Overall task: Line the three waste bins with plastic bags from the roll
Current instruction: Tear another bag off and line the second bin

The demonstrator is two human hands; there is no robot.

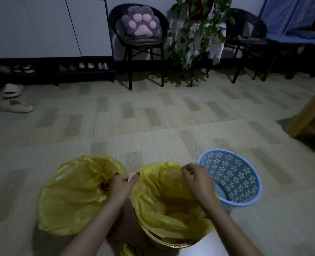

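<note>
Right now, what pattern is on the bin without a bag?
Pale flowers on blue bin, head view.

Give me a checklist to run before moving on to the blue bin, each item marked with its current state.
1. Left bin's yellow bag in place: ok, draped over the rim.
2. Middle bin's bag folded over its rim: not ok, near edge of the bin is bare.
3. Left hand and right hand free: not ok, both pinch that bag.
4. Blue bin upright and unlined: ok.
5. Bag roll within reach: ok, by the near edge.
</note>
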